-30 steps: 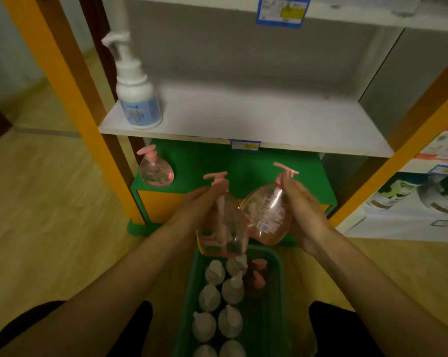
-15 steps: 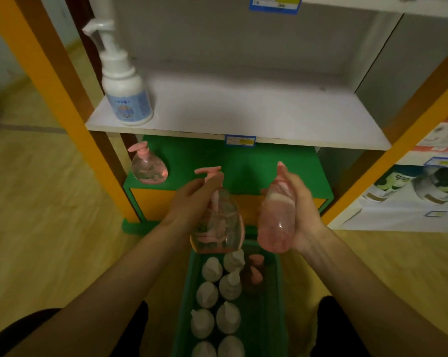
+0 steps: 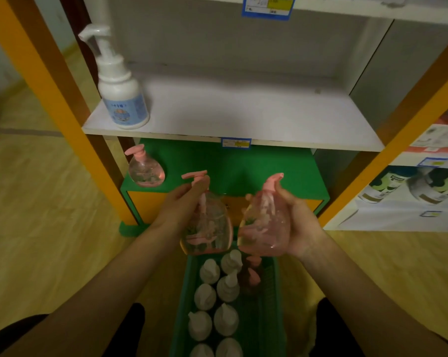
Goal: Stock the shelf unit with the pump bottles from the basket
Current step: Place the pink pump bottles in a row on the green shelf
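Each hand holds a clear pink pump bottle above the green basket [image 3: 266,305]. My left hand [image 3: 180,204] grips the neck of the left pink bottle [image 3: 210,228], which hangs upright. My right hand [image 3: 299,222] cups the right pink bottle [image 3: 264,228] around its body, tilted a little left. The two bottles almost touch. The basket holds several white pump bottles [image 3: 210,297] and a few pink ones [image 3: 252,274]. Another pink bottle [image 3: 145,170] stands on the green bottom shelf [image 3: 243,163]. A white pump bottle [image 3: 121,99] stands at the left of the white shelf [image 3: 243,119].
Orange posts [image 3: 58,99] frame the shelf unit on both sides. Blue price tags [image 3: 236,143] sit on the shelf edges. A neighbouring unit at the right shows printed product pictures [image 3: 411,186]. Wooden floor [image 3: 37,215] lies to the left. My knees flank the basket.
My right hand has turned its bottle so the pump points up and the label side faces me. Both bottles have stayed above the basket's far end.
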Demonstrator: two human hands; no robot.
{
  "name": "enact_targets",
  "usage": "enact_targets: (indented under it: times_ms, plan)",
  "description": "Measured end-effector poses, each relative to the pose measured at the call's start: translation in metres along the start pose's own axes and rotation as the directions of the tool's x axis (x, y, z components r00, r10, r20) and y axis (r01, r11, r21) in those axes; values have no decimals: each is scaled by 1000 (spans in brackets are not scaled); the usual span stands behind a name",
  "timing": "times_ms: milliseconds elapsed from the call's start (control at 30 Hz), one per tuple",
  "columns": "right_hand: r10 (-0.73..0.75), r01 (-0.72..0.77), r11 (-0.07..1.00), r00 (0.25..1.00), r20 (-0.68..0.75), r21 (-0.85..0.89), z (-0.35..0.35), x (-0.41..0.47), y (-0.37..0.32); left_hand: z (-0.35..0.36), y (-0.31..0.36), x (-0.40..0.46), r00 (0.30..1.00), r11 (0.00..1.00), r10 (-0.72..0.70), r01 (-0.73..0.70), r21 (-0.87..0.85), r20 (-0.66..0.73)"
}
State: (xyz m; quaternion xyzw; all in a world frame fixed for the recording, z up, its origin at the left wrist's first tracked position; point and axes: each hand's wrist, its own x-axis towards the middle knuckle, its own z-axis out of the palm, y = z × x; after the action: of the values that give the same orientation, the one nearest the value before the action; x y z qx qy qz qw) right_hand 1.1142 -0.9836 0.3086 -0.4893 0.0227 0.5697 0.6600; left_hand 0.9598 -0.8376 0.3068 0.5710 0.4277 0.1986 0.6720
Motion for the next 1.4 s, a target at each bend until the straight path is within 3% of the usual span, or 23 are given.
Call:
enact_targets:
  times_ms: [167, 367, 567, 800, 1033, 1400]
  plan:
    - [46, -46, 998, 999, -1, -42, 1, 0, 9, -6, -3, 4, 1000, 1000, 10, -10, -19, -13]
    - [1, 18, 994, 985, 175, -109, 12, 1, 11, -14, -6, 6, 999, 999, -23, 22, -40, -36]
    - [-13, 11, 986, 1000, -14, -165, 25, 17, 22, -34, -6, 5, 993, 995, -11, -1, -97, -120]
    - [-138, 93, 949, 982, -131, -301, 58, 39, 35, -64, -9, 1, 981, 989, -26, -3, -146, -193]
    - [-384, 289, 863, 908, -167, -414, 97, 87, 49, -88, -9, 4, 959, 983, -67, 16, -185, -274]
    - [-520, 395, 692, 853, -38, -604, 137, 168, 47, -108, -3, 15, 941, 976, -109, 40, -214, -322]
